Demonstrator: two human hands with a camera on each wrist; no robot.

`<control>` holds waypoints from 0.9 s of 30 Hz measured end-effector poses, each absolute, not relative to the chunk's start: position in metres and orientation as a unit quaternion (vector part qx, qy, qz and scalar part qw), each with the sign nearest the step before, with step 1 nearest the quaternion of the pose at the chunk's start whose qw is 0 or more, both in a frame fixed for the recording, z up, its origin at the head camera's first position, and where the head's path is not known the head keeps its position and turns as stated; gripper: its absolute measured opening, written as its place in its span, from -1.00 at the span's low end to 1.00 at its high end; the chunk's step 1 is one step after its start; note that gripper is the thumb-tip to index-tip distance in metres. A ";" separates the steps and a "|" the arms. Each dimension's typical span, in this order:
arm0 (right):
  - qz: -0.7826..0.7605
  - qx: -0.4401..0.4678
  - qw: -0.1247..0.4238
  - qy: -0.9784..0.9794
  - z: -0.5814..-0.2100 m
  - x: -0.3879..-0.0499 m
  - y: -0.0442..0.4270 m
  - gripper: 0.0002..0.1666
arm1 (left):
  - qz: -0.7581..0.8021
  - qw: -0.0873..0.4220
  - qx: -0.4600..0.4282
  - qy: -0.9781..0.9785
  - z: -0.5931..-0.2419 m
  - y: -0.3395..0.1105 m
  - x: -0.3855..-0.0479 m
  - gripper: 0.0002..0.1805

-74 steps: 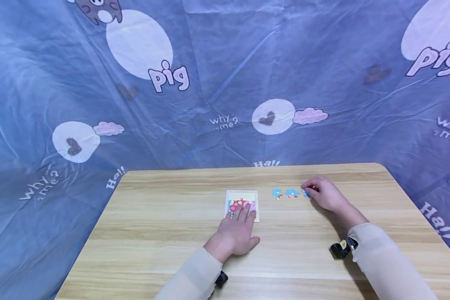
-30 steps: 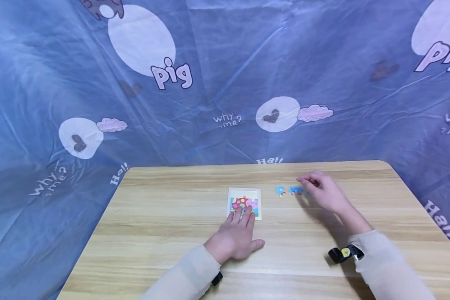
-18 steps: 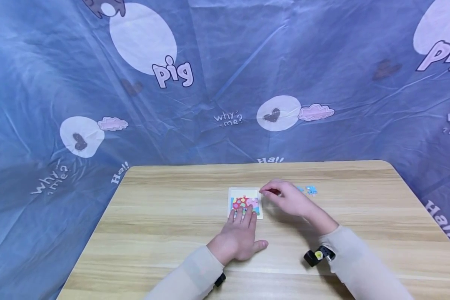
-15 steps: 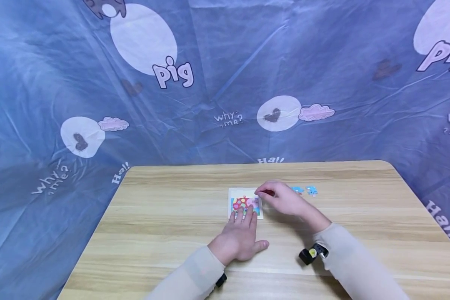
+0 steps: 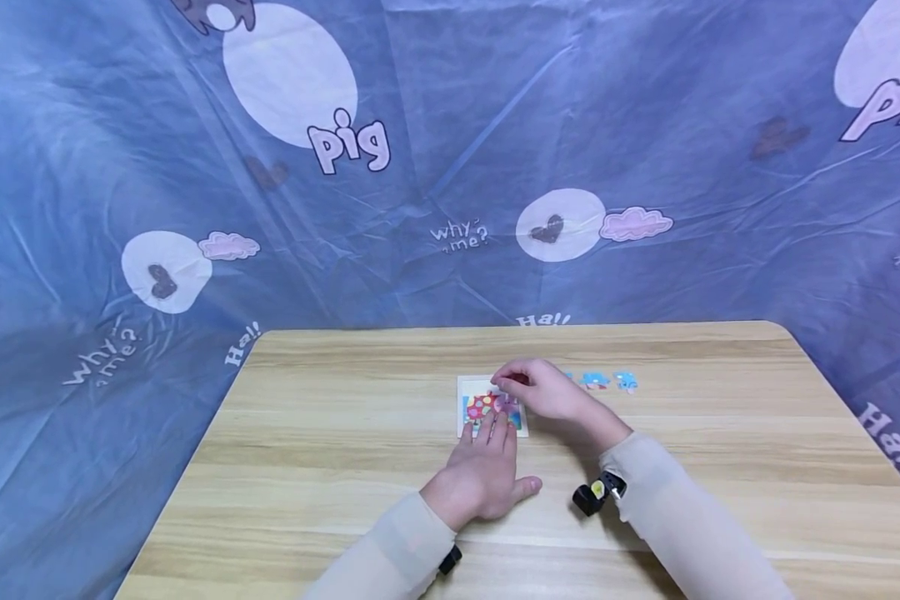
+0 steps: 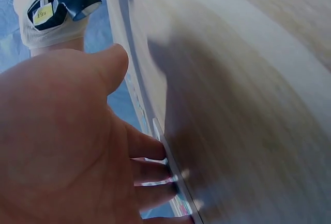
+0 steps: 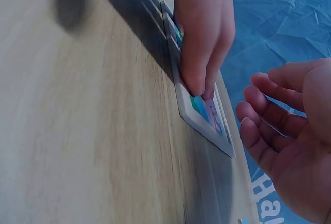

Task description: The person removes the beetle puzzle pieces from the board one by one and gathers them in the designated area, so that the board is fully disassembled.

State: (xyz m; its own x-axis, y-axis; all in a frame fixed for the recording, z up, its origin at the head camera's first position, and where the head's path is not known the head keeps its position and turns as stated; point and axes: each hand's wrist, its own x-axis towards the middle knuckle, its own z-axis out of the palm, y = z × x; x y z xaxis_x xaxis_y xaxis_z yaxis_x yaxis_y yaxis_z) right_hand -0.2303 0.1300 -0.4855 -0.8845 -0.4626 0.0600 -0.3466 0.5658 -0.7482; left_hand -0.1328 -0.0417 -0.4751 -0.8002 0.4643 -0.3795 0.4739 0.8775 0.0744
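Note:
A small puzzle tray (image 5: 474, 385) with a white border lies on the table, its lower part filled with a red-dotted, pink and blue picture. Bare cream backing shows near its far edge. Resting on the near part of the puzzle are the straight, spread fingers of my left hand (image 5: 483, 479). My right hand (image 5: 547, 392) is over the tray's far right corner. In the right wrist view its fingers (image 7: 258, 151) curl loosely, with no piece visible between them. Blue puzzle pieces (image 5: 595, 381) lie to the right, one partly hidden behind my right hand.
The wooden table (image 5: 330, 467) bears the tray and pieces. Behind it and at its sides hangs a blue printed cloth (image 5: 390, 275). A small black camera (image 5: 589, 498) is strapped to my right wrist.
My right hand has left the rightmost puzzle piece and moved left to the tray. The loose pieces stay in their row. My left hand has slid back slightly on the tray.

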 end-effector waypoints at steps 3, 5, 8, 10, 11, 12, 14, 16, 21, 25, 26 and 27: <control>-0.408 -0.231 0.079 0.880 -0.485 -0.233 0.128 -0.70 | -0.019 0.190 0.245 0.951 -0.475 -0.040 -0.133 0.03; -0.407 -0.230 0.086 0.880 -0.485 -0.235 0.126 -0.69 | -0.025 0.186 0.243 0.952 -0.475 -0.039 -0.133 0.03; -0.400 -0.232 0.091 0.882 -0.484 -0.239 0.124 -0.70 | -0.029 0.182 0.241 0.953 -0.475 -0.038 -0.133 0.04; -0.393 -0.236 0.091 0.884 -0.484 -0.242 0.122 -0.72 | -0.030 0.181 0.241 0.953 -0.475 -0.038 -0.133 0.04; -0.390 -0.240 0.093 0.884 -0.484 -0.244 0.121 -0.72 | -0.029 0.182 0.241 0.953 -0.476 -0.038 -0.133 0.04; -0.387 -0.243 0.096 0.884 -0.485 -0.245 0.120 -0.73 | -0.028 0.182 0.242 0.953 -0.476 -0.038 -0.133 0.04; -0.383 -0.250 0.105 0.883 -0.485 -0.248 0.118 -0.73 | -0.025 0.182 0.243 0.952 -0.477 -0.038 -0.133 0.04; -0.386 -0.252 0.122 0.879 -0.486 -0.250 0.116 -0.72 | -0.024 0.180 0.244 0.953 -0.477 -0.038 -0.132 0.04; -0.387 -0.250 0.166 0.872 -0.485 -0.255 0.110 -0.73 | -0.018 0.183 0.244 0.952 -0.476 -0.038 -0.132 0.05; -0.382 -0.248 0.183 0.871 -0.486 -0.259 0.108 -0.75 | -0.019 0.190 0.246 0.950 -0.474 -0.039 -0.132 0.05; -0.381 -0.250 0.181 0.871 -0.486 -0.260 0.108 -0.75 | -0.020 0.192 0.246 0.950 -0.474 -0.039 -0.132 0.05; -0.381 -0.252 0.180 0.871 -0.486 -0.260 0.108 -0.76 | -0.021 0.193 0.247 0.949 -0.474 -0.039 -0.132 0.04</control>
State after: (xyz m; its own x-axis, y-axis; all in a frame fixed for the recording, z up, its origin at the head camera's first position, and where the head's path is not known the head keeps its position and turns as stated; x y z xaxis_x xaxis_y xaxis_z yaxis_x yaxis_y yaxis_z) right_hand -0.2605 0.1076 -0.4862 -0.8083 -0.5762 -0.1208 -0.3023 0.5823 -0.7547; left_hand -0.1320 -0.0387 -0.4735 -0.8035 0.4614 -0.3762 0.4778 0.8768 0.0547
